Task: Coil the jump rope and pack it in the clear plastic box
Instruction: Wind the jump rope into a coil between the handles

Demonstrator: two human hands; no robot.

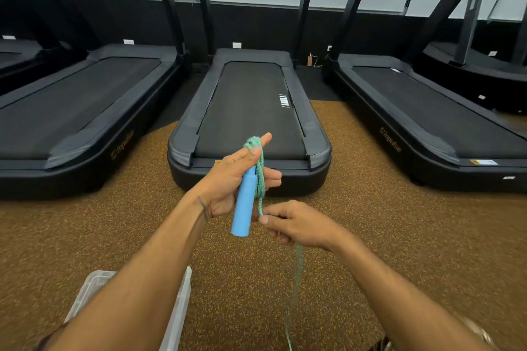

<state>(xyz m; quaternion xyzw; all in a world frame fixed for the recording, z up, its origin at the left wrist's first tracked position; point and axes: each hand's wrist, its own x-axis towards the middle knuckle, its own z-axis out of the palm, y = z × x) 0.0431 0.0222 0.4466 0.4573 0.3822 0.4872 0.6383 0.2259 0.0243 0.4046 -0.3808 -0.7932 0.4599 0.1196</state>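
Note:
My left hand (228, 179) holds the light blue handle (244, 208) of the jump rope upright in front of me. The blue-green braided rope (259, 171) loops over my left index finger and runs down beside the handle. My right hand (296, 225) pinches the rope just below the handle. From there the rope's loose length (295, 288) hangs blurred toward the floor. The clear plastic box (94, 283) sits on the floor at lower left, mostly hidden under my left forearm.
Three black treadmills stand side by side ahead; the middle treadmill (251, 111) is directly beyond my hands. Brown speckled rubber floor (85, 236) lies between me and them. A dark wall with windows runs behind.

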